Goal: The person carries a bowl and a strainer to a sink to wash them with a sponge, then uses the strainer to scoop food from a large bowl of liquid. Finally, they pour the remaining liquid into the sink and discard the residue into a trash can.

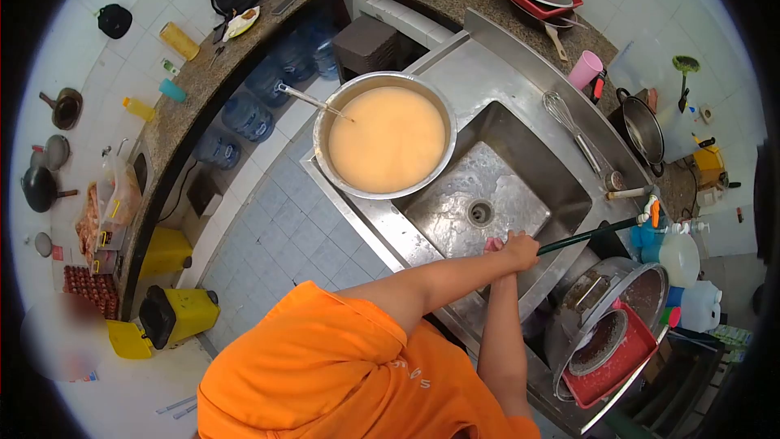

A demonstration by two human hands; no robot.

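Note:
Both my hands are close together over the front of a steel sink (520, 187), with my forearms crossing. A dark green hose (589, 234) runs from the tap at the right to my left hand (522, 249), whose fingers appear closed around its end. My right hand (493, 244) is just left of and partly under the left one, and its fingers are mostly hidden. On the steel counter beyond the sink's left side stands a large metal pot (448, 126) of pale orange liquid. A metal ladle handle (305, 97) leans out over the pot's rim.
A whisk (573, 126) lies along the sink's right ledge. Large metal basins (650, 280) and a red tray (630, 358) are stacked at the right. A dark pot (642, 130) stands behind the ledge. Yellow bins (191, 313) stand on the floor at the left.

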